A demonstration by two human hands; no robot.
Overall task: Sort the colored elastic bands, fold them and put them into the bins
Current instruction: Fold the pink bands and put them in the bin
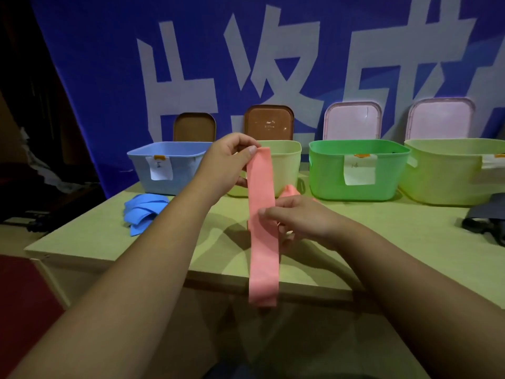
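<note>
While left hand (226, 162) pinches pink band (263, 258) up top, right hand (300, 218) pinches midway — fingers hidden.

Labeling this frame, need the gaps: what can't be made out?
- Head view: insides of the blue bin and green bin, hidden by their front walls.
- Writing on both paper labels: too small, blurred.
- Right yellow bin and a dark thing in front of it: cut off by the right edge.

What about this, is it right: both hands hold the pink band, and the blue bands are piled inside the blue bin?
Not quite. The head view shows the blue bands piled on the table in front of the blue bin, not inside it. The left hand and right hand do both hold the pink band.
</note>
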